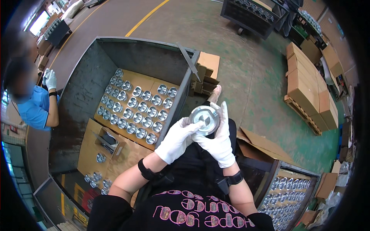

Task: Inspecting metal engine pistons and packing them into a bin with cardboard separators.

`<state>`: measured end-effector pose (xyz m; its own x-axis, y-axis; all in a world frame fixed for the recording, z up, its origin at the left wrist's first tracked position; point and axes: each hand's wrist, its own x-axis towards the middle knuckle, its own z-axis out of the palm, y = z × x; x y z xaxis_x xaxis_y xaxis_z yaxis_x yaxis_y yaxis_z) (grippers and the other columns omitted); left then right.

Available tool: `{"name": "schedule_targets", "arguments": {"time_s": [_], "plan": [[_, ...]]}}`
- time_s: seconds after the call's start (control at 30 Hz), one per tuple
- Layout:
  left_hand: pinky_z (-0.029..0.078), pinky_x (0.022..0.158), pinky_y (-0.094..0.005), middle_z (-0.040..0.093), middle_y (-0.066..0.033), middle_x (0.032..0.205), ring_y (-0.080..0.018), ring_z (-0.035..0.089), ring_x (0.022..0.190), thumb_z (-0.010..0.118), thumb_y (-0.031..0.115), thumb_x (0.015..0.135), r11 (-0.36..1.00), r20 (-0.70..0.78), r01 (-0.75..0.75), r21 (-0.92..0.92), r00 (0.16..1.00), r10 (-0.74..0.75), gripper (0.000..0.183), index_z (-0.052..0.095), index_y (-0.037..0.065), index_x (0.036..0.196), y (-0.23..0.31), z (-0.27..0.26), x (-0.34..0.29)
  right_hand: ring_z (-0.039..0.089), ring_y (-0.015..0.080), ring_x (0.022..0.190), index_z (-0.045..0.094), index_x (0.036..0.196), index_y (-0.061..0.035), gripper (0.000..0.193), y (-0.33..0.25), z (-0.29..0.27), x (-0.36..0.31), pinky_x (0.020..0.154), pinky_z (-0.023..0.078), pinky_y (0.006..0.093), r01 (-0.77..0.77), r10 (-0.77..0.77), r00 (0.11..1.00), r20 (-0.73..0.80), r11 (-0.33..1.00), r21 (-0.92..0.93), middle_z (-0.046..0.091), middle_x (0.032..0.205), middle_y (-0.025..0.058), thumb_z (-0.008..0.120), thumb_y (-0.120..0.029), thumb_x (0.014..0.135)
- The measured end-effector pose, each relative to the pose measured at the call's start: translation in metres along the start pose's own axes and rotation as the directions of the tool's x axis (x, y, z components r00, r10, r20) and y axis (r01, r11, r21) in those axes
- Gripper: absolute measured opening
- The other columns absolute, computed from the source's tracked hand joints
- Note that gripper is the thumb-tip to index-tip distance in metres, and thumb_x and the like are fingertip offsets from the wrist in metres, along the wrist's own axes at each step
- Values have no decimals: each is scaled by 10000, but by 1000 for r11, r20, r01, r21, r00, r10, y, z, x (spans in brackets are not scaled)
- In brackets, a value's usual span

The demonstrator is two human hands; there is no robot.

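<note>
Between my two white-gloved hands is a shiny metal piston, its round face turned up. My left hand closes on its left and lower side, the thumb near the face. Wrapped round the right side and underneath is my right hand, one finger pointing up past the rim. To my left stands a grey metal bin, where rows of similar pistons lie on cardboard sheet. The side of the held piston is mostly hidden by the gloves.
A small cardboard box sits in the bin near several loose pistons. Another bin with pistons is at lower right, beside cardboard flaps. A co-worker stands far left. Stacked cartons rest on a pallet.
</note>
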<state>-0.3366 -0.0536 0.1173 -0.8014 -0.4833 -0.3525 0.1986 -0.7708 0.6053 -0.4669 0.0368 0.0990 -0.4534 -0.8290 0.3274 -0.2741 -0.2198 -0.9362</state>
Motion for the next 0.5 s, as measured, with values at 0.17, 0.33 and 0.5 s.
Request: {"name": "schedule_targets", "arguments": {"time_s": [0.17,0.33,0.5], "plan": [[464,924,-271,613,-88,1150,-138,568,1123,706,-9,810,775,-151,-158,612,939,310,436,504,13,1195,0,5,-1,478,277,1271,329,1446,-26,562,24,6,-13,1081,368,419,-277,400,916,-3,640,717,462,1385,168,477,-342,1005],[443,1001,-350,585,-146,1267,-234,548,1208,712,-49,722,376,126,-441,815,769,627,472,527,27,1150,-9,5,-1,492,232,1250,464,1379,-139,474,26,16,-16,1062,376,392,-443,316,818,481,-187,877,514,1375,41,383,-435,1018],[450,997,-373,570,-178,1278,-313,551,1209,701,-25,716,171,228,-459,872,689,688,429,556,28,1117,-16,4,1,505,193,1232,480,1358,-130,425,24,17,-22,1060,379,344,-484,525,797,299,258,837,542,1338,32,381,-381,1029]]}}
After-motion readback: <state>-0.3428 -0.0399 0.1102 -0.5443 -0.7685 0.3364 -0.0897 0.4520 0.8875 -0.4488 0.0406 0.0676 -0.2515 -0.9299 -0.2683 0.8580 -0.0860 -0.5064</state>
